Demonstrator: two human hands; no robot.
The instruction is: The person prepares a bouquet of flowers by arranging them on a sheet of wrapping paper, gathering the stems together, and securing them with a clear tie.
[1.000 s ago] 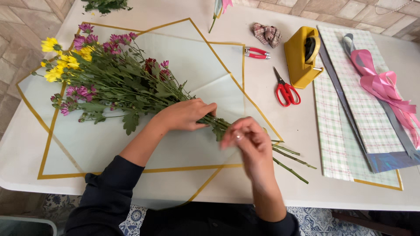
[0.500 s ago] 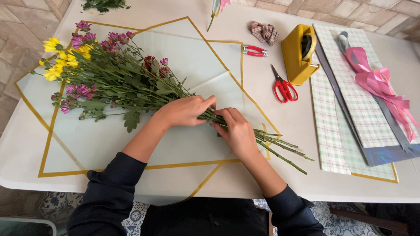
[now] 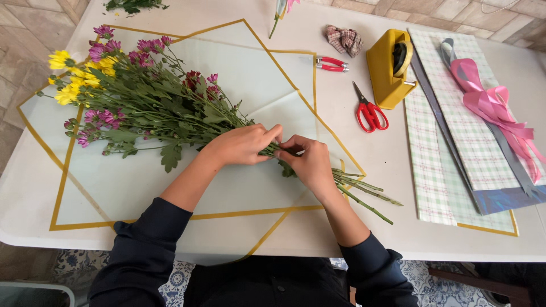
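A bunch of yellow and purple flowers (image 3: 131,96) lies on pale wrapping sheets with gold edges (image 3: 239,74) on a white table. Its green stems (image 3: 364,190) point toward the lower right. My left hand (image 3: 242,145) is closed over the stems where they gather. My right hand (image 3: 307,162) grips the same stems just beside it, fingertips touching the left hand's. Both sleeves are dark.
Red-handled scissors (image 3: 369,111), a yellow tape dispenser (image 3: 389,68), small red pliers (image 3: 333,63) and a checked fabric bow (image 3: 344,38) lie beyond the hands. Checked paper sheets (image 3: 443,170) with a pink ribbon (image 3: 492,105) are at the right.
My right hand has moved left along the stems until it meets my left hand. The bunch has stayed in place.
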